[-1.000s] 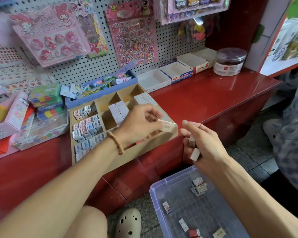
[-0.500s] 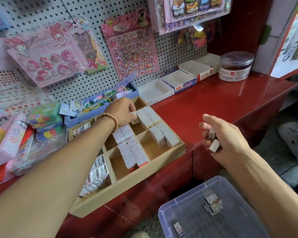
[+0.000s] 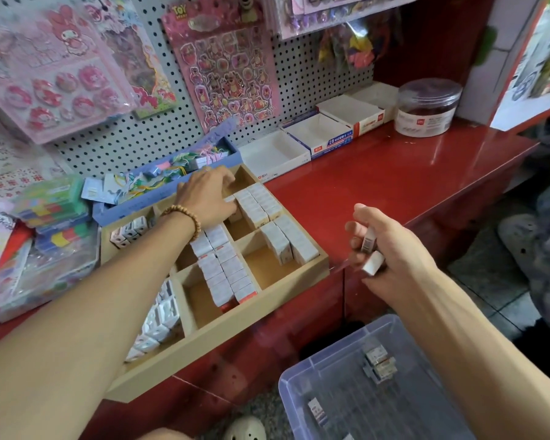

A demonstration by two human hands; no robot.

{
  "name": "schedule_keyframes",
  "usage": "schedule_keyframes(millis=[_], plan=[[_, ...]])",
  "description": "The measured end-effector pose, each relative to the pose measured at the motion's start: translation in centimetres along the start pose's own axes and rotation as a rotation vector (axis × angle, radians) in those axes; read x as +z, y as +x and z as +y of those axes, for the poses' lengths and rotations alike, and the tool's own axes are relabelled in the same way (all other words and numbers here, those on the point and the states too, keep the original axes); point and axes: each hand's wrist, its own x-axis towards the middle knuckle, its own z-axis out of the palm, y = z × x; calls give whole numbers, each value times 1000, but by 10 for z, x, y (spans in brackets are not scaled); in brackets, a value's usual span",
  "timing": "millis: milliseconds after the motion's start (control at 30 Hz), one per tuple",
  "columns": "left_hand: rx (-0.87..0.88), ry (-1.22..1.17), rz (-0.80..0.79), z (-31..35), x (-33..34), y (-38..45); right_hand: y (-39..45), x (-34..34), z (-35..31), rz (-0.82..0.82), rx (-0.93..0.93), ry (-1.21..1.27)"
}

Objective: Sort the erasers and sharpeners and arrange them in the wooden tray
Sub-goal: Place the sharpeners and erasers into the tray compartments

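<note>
Well advanced, by appearance. Wooden tray [image 3: 223, 336] on red counter [image 3: 394, 185] — most compartments part-filled with boxed erasers [image 3: 226, 271]. Left hand [image 3: 208, 198] curled over a far compartment, setting one eraser in. Right hand [image 3: 385, 246] beside tray, pinching two erasers. A few pieces left in clear bin [image 3: 375, 379] below.
</note>
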Motion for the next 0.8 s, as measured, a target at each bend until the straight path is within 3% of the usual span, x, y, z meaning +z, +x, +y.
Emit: schedule_keyframes(millis=[133,233,333,500,633,800], plan=[[131,-375,269,28,-17,-42,-3,1,2,-22,48,97],[300,-647,109,70,-20,-96,-7,0,5,-42,77,141],[447,-628,-73,97,-10,-133,-13,0,9,-42,78,105],[549,-521,-5,112,-5,-156,-25,-2,15,-63,94,87],[490,-485,55,110,-7,-166,-39,0,21,-91,104,92],[187,-665,-32,92,-15,-174,-56,3,31,-123,159,69]])
